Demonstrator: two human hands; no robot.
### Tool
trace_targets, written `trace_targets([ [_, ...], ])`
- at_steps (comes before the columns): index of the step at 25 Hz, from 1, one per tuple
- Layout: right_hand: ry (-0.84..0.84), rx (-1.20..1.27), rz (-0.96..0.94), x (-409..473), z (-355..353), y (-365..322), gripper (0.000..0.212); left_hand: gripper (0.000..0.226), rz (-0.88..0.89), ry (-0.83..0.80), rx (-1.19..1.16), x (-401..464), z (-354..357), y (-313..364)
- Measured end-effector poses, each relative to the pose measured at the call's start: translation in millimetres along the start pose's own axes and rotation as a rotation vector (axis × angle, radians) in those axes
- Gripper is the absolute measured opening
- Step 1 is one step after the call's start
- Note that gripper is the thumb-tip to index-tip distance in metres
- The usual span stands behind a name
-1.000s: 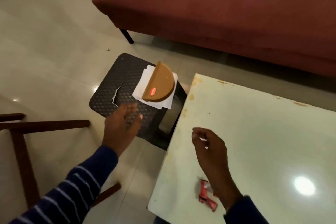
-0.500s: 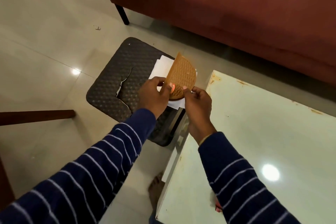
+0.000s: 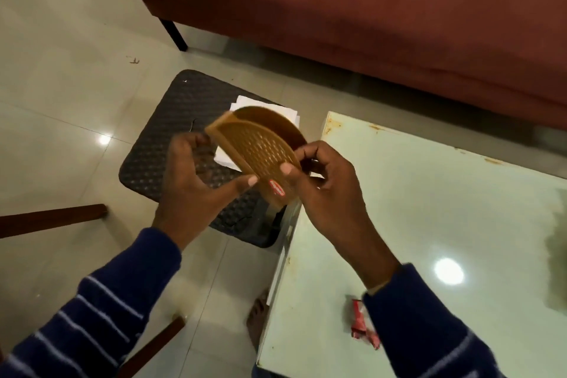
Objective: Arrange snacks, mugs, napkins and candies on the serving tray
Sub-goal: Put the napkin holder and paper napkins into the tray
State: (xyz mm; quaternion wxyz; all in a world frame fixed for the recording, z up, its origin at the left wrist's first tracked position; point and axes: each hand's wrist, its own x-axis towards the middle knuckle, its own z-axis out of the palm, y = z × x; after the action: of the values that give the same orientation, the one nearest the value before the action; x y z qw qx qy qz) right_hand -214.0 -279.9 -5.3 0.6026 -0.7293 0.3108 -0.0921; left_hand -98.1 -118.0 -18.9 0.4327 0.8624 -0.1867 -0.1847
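Note:
A brown half-round napkin holder (image 3: 260,147) with a perforated face and a small red sticker is held in the air between both hands. My left hand (image 3: 196,175) grips its left side and my right hand (image 3: 325,184) grips its right edge. White napkins (image 3: 233,153) lie below it on a dark stool (image 3: 171,138), partly hidden by the holder. A red candy wrapper (image 3: 360,324) lies on the pale table (image 3: 429,193) by my right sleeve. No tray is in view.
A dark red sofa (image 3: 368,9) runs along the back, with one black leg (image 3: 175,34). Wooden furniture legs (image 3: 52,219) stand at the lower left on the tiled floor. A bare foot (image 3: 257,316) shows beside the table's edge.
Both hands reached to the stool, took hold of the napkin holder and lifted it off the napkins toward me; the napkins stayed on the stool.

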Motion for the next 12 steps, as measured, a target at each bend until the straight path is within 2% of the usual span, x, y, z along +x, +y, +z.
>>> trace_targets([
  [2, -0.05, -0.092, -0.102, -27.1, -35.0, 0.8, 0.015, 0.103, 0.192, -0.092, 0.128, -5.0, 4.2, 20.4],
  [3, -0.057, -0.128, -0.127, -41.3, -53.3, 1.9, 0.017, 0.103, 0.286, -0.166, 0.199, -7.6, 10.9, 33.3],
  [5, -0.045, -0.204, -0.137, -69.5, -90.5, 6.7, 0.032, 0.087, 0.421, -0.332, 0.268, -18.6, 33.8, 62.0],
  [8, 0.002, -0.292, -0.129, -107.9, -142.0, 18.5, 0.049, 0.066, 0.433, -0.435, 0.211, -46.0, 78.7, 98.1],
  [12, 0.149, -0.386, -0.108, -162.1, -231.2, 45.8, 0.055, 0.065, 0.463, -0.434, 0.15, -97.1, 167.2, 144.8],
])
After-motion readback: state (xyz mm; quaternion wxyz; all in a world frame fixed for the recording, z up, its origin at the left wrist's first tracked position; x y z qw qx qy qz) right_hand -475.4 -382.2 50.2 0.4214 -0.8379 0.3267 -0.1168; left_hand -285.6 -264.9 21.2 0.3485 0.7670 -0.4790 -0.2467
